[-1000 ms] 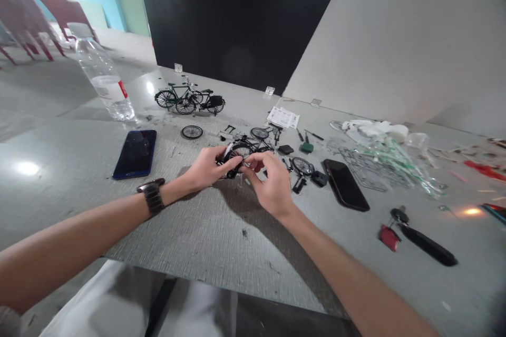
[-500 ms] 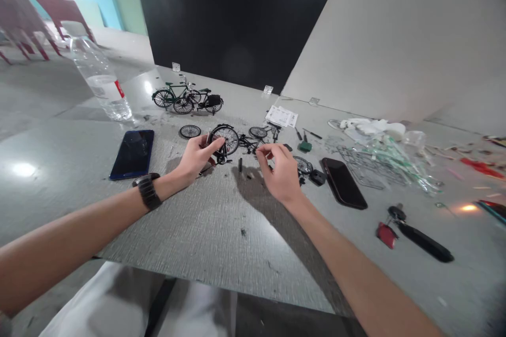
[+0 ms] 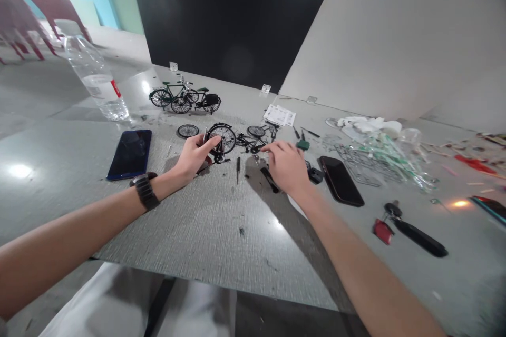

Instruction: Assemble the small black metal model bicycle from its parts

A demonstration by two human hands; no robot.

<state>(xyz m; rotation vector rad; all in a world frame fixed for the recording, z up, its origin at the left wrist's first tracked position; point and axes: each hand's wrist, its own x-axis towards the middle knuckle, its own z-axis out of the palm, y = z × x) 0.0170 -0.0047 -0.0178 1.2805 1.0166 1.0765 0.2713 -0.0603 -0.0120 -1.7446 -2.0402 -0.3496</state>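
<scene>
**Overhead glare, bent edges**

Light falls from above: bright hotspots glint on the glossy tabletop (image 3: 47, 131) at left and right, the forearms cast soft shadows, wide-angle distortion bends the edges, and the far right clutter looks smeared.

No words, numbers or brand marks can be read anywhere in this view. The clear plastic bottle (image 3: 94, 76) carries a small red label — its print is too small and blurred to make out. A white printed leaflet (image 3: 280, 115) lies on the tabletop (image 3: 205, 231) — its lines of print are far too fine to read. Both phone screens are dark and blank.
</scene>
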